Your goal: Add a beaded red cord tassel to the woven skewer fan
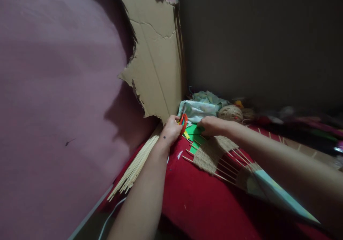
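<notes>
Cloth (182, 186) of deep red spreads beneath a woven stick panel (206, 158), at whose far end a green sheet (195, 129) lies near the person's curled right hand (207, 124), its grip impossible to tell, while the left hand (172, 127) pinches red-handled scissors (185, 122).

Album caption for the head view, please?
Left hand holding red-handled scissors, right hand near green sheet and partly woven twine panel.

The one view looks from the person's head, forward and down, with wall (53, 108) at nine o'clock, cardboard (157, 50) at twelve. The left arm (146, 183) enters close at seven, the right arm (281, 154) at four; left hand (171, 128) and right hand (210, 125) sit farther off, near centre.
</notes>
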Available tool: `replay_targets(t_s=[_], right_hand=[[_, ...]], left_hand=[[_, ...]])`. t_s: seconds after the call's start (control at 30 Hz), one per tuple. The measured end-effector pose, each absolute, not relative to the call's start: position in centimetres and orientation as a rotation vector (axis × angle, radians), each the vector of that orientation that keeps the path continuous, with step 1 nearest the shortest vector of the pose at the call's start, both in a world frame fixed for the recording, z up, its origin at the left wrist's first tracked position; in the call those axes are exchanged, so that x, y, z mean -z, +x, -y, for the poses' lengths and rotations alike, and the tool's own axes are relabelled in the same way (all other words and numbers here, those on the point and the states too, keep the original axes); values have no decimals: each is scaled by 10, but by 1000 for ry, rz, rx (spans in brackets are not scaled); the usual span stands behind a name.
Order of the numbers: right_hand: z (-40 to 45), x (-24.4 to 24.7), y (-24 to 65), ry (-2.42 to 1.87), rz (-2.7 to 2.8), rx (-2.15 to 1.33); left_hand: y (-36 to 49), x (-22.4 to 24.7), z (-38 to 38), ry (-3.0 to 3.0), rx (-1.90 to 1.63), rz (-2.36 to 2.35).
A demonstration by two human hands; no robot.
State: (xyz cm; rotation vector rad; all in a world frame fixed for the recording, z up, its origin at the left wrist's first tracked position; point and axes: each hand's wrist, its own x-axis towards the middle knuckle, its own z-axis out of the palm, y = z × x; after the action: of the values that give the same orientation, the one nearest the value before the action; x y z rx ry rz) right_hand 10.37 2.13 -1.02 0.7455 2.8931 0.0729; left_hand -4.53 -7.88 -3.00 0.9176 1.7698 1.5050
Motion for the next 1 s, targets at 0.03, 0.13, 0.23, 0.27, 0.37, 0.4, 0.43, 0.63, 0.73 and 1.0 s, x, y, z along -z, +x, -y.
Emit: replay_targets(t_s=[0.03,0.13,0.23,0.27,0.37,0.4,0.43,0.63,0.73,1.0], right_hand=[[-20,11,103,742,-2899,-90],[-21,14,102,758,-2925,-127],[-26,16,102,848,-2968,-152],[-28,17,102,890,-2985,-159],[-33,14,102,1004,-3026,-167],[-35,13,102,1032,-3035,-162],[-36,12,100,1059,-3041,-154],[-42,5,89,1134,-3035,-7],[-46,4,91,1110,-2953,85],[-57,25,90,1122,-2857,133]], left_hand=[[-45,28,80,933,-1501,-1763],[-44,23,83,976,-1497,-1768],[-47,23,82,994,-1514,-1806],[-49,24,81,1000,-1521,-1822],[-54,28,78,1021,-1533,-1859],[-56,30,77,1027,-1535,-1865],[-57,31,76,1033,-1538,-1869],[-63,33,76,1051,-1553,-1875],[-62,32,77,1052,-1565,-1873],[-58,30,78,1036,-1584,-1867]])
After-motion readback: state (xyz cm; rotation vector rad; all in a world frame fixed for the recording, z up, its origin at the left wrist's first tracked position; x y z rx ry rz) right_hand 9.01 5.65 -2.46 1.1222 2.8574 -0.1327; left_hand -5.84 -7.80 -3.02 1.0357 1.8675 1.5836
